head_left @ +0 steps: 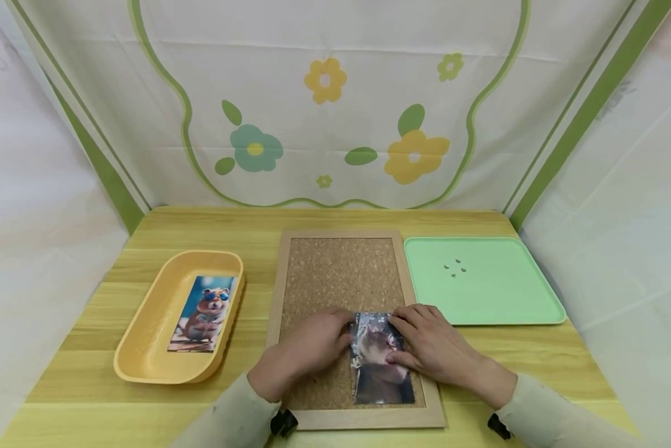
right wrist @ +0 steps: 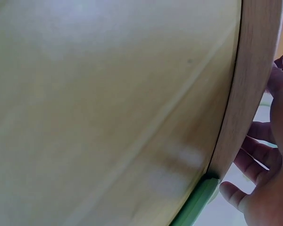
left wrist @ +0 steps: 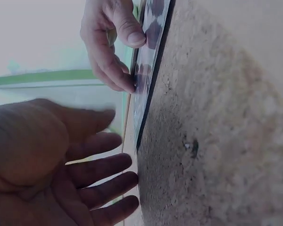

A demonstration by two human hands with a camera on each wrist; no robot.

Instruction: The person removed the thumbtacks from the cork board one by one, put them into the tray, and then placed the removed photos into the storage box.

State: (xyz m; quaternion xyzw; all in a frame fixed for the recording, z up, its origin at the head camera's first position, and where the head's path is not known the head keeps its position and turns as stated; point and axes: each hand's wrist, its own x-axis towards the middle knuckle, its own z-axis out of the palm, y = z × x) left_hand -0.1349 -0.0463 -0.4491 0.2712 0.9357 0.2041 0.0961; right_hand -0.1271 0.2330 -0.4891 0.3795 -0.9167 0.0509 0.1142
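A glossy animal photo (head_left: 377, 367) lies on the lower right part of a cork board (head_left: 341, 274) with a wooden frame. My right hand (head_left: 438, 348) rests at the photo's right side. In the left wrist view, its thumb and fingertips (left wrist: 136, 38) touch the photo's surface with a gap between them. My left hand (head_left: 315, 342) is over the cork by the photo's upper left edge. The left wrist view shows its fingers (left wrist: 115, 183) spread and nearly straight, holding nothing. A small dark spot with a glint (left wrist: 194, 148) shows on the cork.
On the left stands a yellow tray (head_left: 139, 348), with another photo (head_left: 203, 314) of an animal in sunglasses inside. A green tray (head_left: 503, 292) at the right carries several tiny objects (head_left: 454, 267), too small to identify. A floral cloth (head_left: 324, 180) hangs behind the wooden table (head_left: 72, 373).
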